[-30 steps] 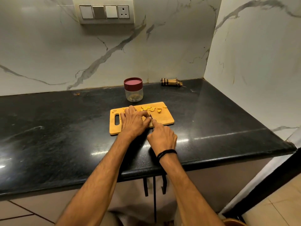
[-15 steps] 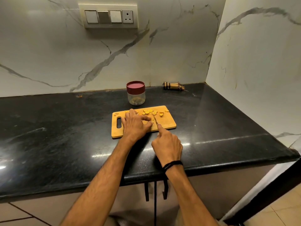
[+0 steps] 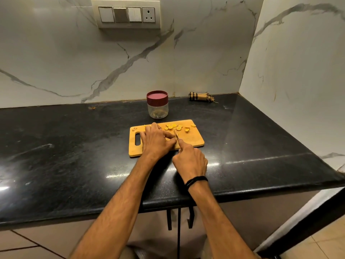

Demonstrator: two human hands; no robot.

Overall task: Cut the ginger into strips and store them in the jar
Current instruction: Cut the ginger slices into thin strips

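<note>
A wooden cutting board (image 3: 194, 140) lies on the black counter. Several cut ginger pieces (image 3: 173, 127) are scattered along its far edge. My left hand (image 3: 155, 142) rests on the board with curled fingers, holding down a piece of ginger that it mostly hides. My right hand (image 3: 190, 161) grips a knife; its blade (image 3: 176, 135) points away from me beside my left fingertips. A clear jar (image 3: 158, 109) with a dark red lid (image 3: 157, 96) on it stands just behind the board.
A rolled striped cloth (image 3: 200, 96) lies at the back right by the wall. Marble walls close the back and right sides. The black counter (image 3: 74, 146) stretches left of the board. A switch panel (image 3: 127, 14) is on the back wall.
The knife blade has shifted slightly between my left fingertips and the loose pieces. My right hand has moved a little back and forth. The camera view has drifted.
</note>
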